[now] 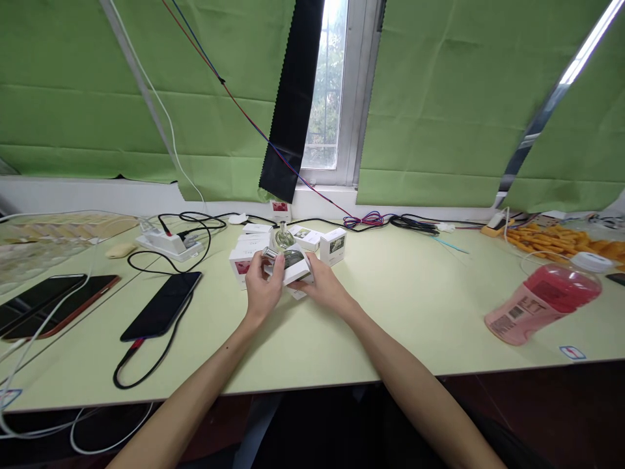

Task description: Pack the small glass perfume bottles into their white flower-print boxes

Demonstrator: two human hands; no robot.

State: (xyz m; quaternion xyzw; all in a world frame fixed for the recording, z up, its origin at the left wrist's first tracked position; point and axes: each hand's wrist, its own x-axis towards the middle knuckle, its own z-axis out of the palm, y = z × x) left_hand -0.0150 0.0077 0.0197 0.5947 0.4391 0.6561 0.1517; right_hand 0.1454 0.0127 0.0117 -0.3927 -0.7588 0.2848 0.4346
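Both of my hands are close together over the middle of the table. My left hand (263,286) is closed, with a small shiny silvery cylinder (267,254) at its fingers; its thumb also lies against a small white box (295,270). My right hand (325,283) grips that box from the right, its thumb at the top edge and its fingers below. A dark greenish picture shows on the box. Just behind stands a clear glass bottle (283,238) with a narrow neck. Whatever is under my fingers is partly hidden.
Several white boxes (251,244) are stacked at the left, and another white box (333,246) stands at the right. A phone (161,306) with a cable lies left, near a power strip (168,244). A pink drink bottle (541,303) lies tilted at the right; coiled cables (413,223) lie behind.
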